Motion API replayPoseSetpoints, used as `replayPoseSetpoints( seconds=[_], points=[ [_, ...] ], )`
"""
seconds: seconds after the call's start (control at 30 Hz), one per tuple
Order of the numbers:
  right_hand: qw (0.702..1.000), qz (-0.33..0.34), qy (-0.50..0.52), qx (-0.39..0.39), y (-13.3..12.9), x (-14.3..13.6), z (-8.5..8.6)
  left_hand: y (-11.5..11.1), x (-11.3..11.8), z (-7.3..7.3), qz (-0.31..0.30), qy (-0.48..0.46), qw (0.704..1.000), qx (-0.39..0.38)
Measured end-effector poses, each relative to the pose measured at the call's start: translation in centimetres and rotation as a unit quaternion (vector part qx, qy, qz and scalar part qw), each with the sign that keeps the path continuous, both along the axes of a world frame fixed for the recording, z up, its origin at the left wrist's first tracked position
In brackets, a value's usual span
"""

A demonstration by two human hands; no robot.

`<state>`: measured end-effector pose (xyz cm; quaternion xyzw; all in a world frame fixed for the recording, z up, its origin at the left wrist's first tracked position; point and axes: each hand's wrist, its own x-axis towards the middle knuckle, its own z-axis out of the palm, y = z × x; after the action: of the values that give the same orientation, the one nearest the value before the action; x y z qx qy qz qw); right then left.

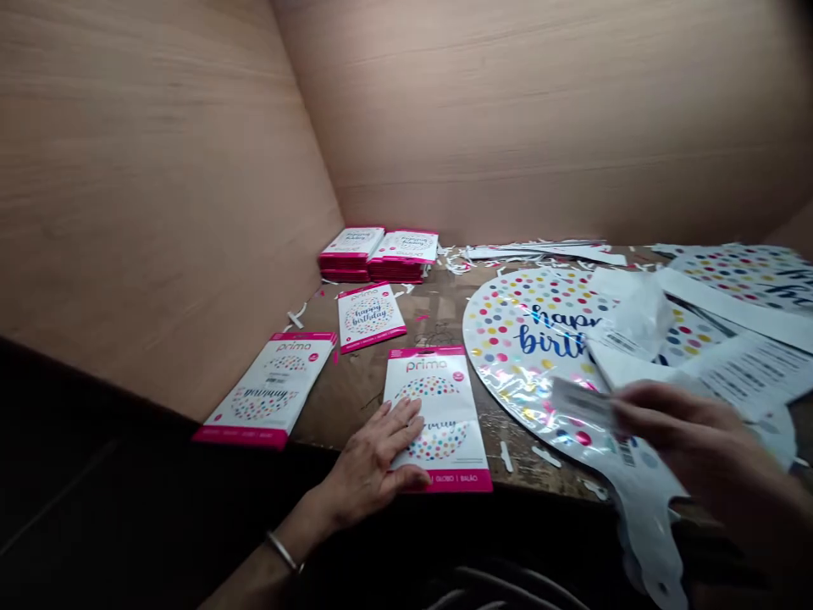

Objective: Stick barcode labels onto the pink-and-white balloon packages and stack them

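Note:
My left hand (381,449) rests with its fingers spread on the lower left part of a white and pink "prima" packet (438,402) at the table's front edge. Above the front of a large round dotted "happy birthday" foil balloon (527,339), my right hand (679,432) pinches a small clear strip with printing (577,402), somewhat blurred. The balloon's pale tail (651,525) hangs over the table edge beneath that hand. Crumpled white paper and a sheet with barcodes (755,368) lie across the balloon's right part.
Another packet (267,390) sits at the left edge, with a smaller one (370,315) farther back. Two stacks of packets (381,254) stand by the back corner. White strips (546,252) and scraps lie along the back. A second dotted balloon (743,271) is at the right. Wooden panels (508,110) enclose the table.

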<state>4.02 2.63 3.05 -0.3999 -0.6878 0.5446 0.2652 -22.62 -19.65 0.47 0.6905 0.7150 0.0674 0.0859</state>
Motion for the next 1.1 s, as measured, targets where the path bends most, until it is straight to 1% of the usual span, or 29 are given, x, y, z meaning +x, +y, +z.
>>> replayPoseSetpoints(
  seconds=[0.03,0.1,0.13,0.2,0.3,0.4,0.47,0.6,0.73,0.93,1.0,1.03,1.1],
  points=[
    [0.995,0.081,0.003,-0.054,-0.4,-2.7,0.1,-0.1,0.2,-0.1,0.008,-0.004,1.0,0.0],
    [0.977,0.171,0.007,-0.126,-1.6,-7.3,0.2,-0.3,0.4,-0.3,0.027,-0.014,1.0,0.007],
    [0.97,0.193,0.001,-0.149,-2.2,-9.1,0.2,-0.4,0.4,-0.4,0.035,-0.021,0.999,0.014],
    [0.959,0.217,-0.018,-0.179,-3.1,-11.8,-0.1,-0.5,0.5,-0.6,0.044,-0.037,0.998,0.036],
    [0.948,0.236,-0.047,-0.207,-3.7,-14.1,-1.2,-0.6,0.6,-0.7,0.043,-0.056,0.995,0.066],
    [0.945,0.233,-0.072,-0.22,-3.7,-15.2,-2.2,-0.7,0.6,-0.7,0.041,-0.064,0.994,0.081],
    [0.945,0.223,-0.091,-0.221,-3.7,-15.6,-2.6,-0.7,0.7,-0.7,0.041,-0.065,0.993,0.087],
    [0.945,0.21,-0.124,-0.215,-4.1,-15.9,-2.5,-0.5,0.7,-0.5,0.033,-0.054,0.994,0.086],
    [0.949,0.205,-0.152,-0.186,-4.5,-16.0,-2.4,-0.4,0.6,-0.3,0.02,-0.045,0.996,0.076],
    [0.948,0.221,-0.174,-0.148,-4.4,-16.0,-3.0,-0.4,0.3,-0.6,-0.008,-0.03,0.998,0.046],
    [0.946,0.231,-0.192,-0.118,-4.3,-16.0,-3.2,-0.3,0.2,-0.7,-0.01,-0.025,0.999,0.041],
    [0.946,0.235,-0.206,-0.088,-4.3,-16.0,-3.2,-0.3,0.2,-0.7,-0.011,-0.022,0.999,0.04],
    [0.941,0.241,-0.238,0.011,-4.4,-16.1,-2.9,-0.3,0.2,-0.7,-0.01,-0.019,0.999,0.039]
  ],
)
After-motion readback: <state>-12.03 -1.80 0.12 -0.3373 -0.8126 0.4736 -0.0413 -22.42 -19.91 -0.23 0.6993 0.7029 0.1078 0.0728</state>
